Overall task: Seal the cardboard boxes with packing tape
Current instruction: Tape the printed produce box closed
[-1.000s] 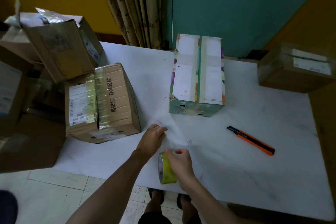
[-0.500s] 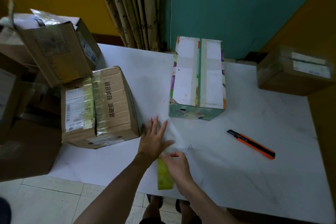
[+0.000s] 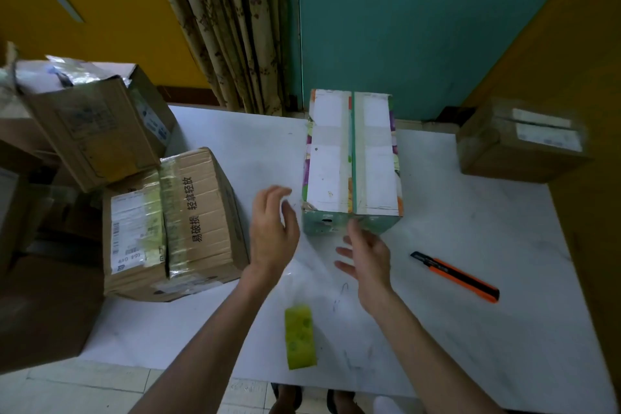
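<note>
Operator: Table (image 3: 470, 329) contents, largest first?

Manual: On your white table, at the left edge, lies a brown cardboard box (image 3: 201, 218) with yellowish tape already across its top. Its lid is printed 易破损 轻拿轻放. A white shipping label with a barcode is stuck beside that print, but its small text cannot be read. At the centre, toward the far edge, lies a printed box (image 3: 353, 158) with a white top, teal sides and a closed centre seam. It carries no readable wording. An open carton (image 3: 90, 124) leans on the stack to your left, off the table. A fourth box (image 3: 517, 141) sits at the far right corner, and its white labels are blurred.

Operator: Hand status?

Manual: Both your hands are empty, with fingers apart and loosely curved. Your left hand (image 3: 274, 232) hovers between the brown cardboard box and the printed box, touching neither. Your right hand (image 3: 368, 252) reaches toward the near face of the printed box. Whether its fingertip touches that face cannot be told.

Operator: Tools?

Manual: The orange utility knife (image 3: 457, 276) lies flat to the right of your right hand, well apart from it. The tape roll (image 3: 300, 336), yellow-green and seen edge-on, rests near the table's front edge between your forearms. Neither hand touches it.
</note>
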A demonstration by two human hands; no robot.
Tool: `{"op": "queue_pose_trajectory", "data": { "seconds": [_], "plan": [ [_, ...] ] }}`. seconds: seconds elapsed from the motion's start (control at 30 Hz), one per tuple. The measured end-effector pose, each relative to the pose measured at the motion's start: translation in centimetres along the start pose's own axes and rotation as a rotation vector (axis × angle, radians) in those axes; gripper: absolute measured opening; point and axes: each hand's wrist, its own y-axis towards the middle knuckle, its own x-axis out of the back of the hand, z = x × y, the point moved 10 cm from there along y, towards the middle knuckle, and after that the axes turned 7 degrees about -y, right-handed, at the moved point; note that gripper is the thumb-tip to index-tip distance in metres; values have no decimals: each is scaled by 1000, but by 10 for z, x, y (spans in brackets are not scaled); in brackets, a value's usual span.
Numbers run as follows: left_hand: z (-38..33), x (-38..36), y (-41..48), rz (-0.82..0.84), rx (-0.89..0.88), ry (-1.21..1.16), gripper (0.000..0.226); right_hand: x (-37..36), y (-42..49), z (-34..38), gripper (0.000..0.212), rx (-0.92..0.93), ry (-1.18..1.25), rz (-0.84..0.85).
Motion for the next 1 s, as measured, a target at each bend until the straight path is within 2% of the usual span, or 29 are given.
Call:
{"op": "queue_pose_trajectory", "data": {
  "seconds": [0.03,0.1,0.13,0.2,0.33,0.43,0.53,0.6,0.7,0.77,0.83,0.93,1.0],
  "plan": [
    [-21,6,20,-83,-72,-16,25,-7,-2,11,44,-26,96,33],
    [-49,-2,63,-104,-130,-19,29,-26,-5,23,59,-103,224,114],
    [-55,-14,85,-55,-122,6,32,-34,-5,26,64,-141,261,135],
    [-61,-49,119,147,-93,108,44,-44,-2,26,67,-225,298,123],
    [-55,-112,148,556,12,404,63,-42,10,25,47,-258,276,36],
    [-47,-132,160,692,-9,563,68,-31,11,27,47,-237,196,14],
    [-29,-143,177,783,7,623,76,-20,15,25,46,-244,127,19],
    [-17,-147,188,820,24,634,81,-11,18,30,40,-227,109,21],
    [-1,-143,196,786,122,586,88,11,24,41,32,-200,63,-15],
    [7,-130,194,726,202,569,90,33,29,47,19,-178,56,-87],
    [9,-114,183,704,213,663,91,60,35,56,3,-84,47,-204],
    [17,-91,145,733,253,672,91,99,37,76,17,99,-144,-405],
    [21,-76,113,709,342,540,85,111,42,87,24,163,-275,-433]
  ]
}}
